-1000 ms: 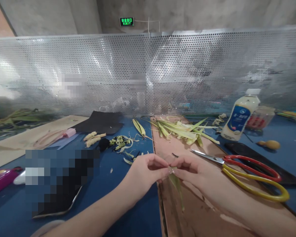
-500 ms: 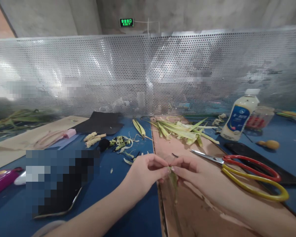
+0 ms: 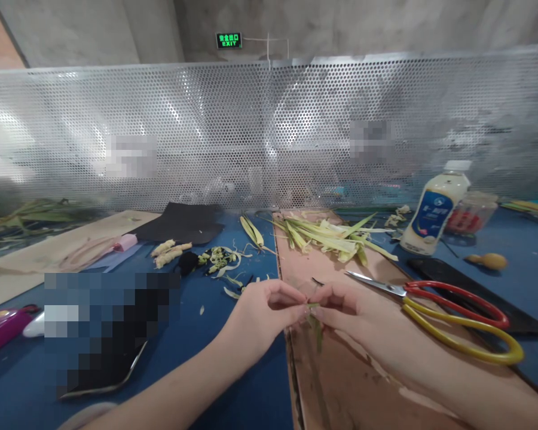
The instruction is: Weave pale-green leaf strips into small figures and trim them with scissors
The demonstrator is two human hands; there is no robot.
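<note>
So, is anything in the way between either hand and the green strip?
Nothing visible: the left hand and right hand both pinch the green strip directly, over the brown board; the scissors lie off to the right.

Single head-worn view, facing forward and down; hands (image 3: 260, 309) close, below centre; perforated metal screen (image 3: 224, 113) farther ahead.

One lit sign (image 3: 229, 40) on the wall (image 3: 341, 27): "安全出口" over "EXIT", in green. One bottle (image 3: 436, 206): blue label (image 3: 431, 214), lettering too blurred to read.
</note>
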